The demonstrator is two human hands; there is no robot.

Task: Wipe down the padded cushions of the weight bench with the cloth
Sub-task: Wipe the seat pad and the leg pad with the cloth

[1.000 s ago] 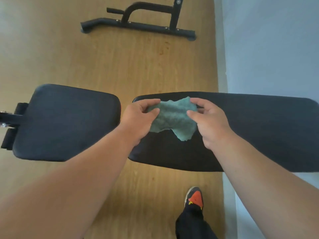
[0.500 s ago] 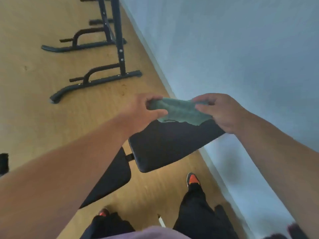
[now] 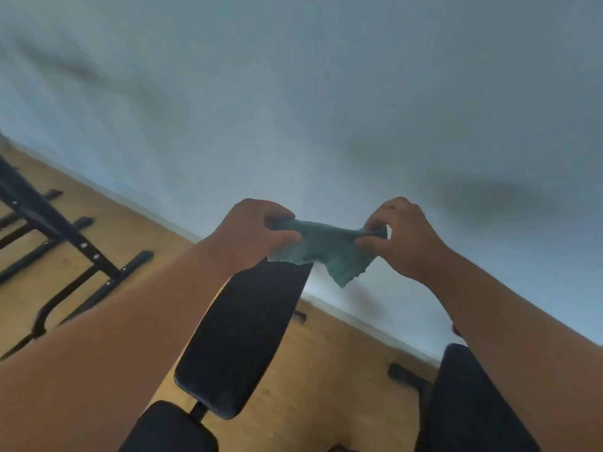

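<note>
Between my two hands hangs the teal cloth (image 3: 321, 244), stretched in the air: my left hand (image 3: 253, 236) pinches one bunched end with curled fingers and thumb, my right hand (image 3: 399, 238) pinches the other, and a ragged corner droops below the right-hand side. Neither hand touches anything else. Just beneath the cloth, and apart from it, the long black back cushion (image 3: 243, 334) of the weight bench runs down toward me, with the smaller seat cushion (image 3: 169, 429) below it near my left forearm. Off to the left of my left arm stands a black steel rack (image 3: 65, 252) on the wood floor (image 3: 326, 370); beyond my knuckles rises a pale wall (image 3: 326, 109).

By my reckoning the wiping has not begun; I am spreading or refolding the cloth. Next it needs gathering into one palm and pressing flat on the back cushion's far end.

A second ago the cloth lay against the cushion with the bench crosswise under me; now it is lifted clear, pulled tauter, and the bench points lengthwise away.
</note>
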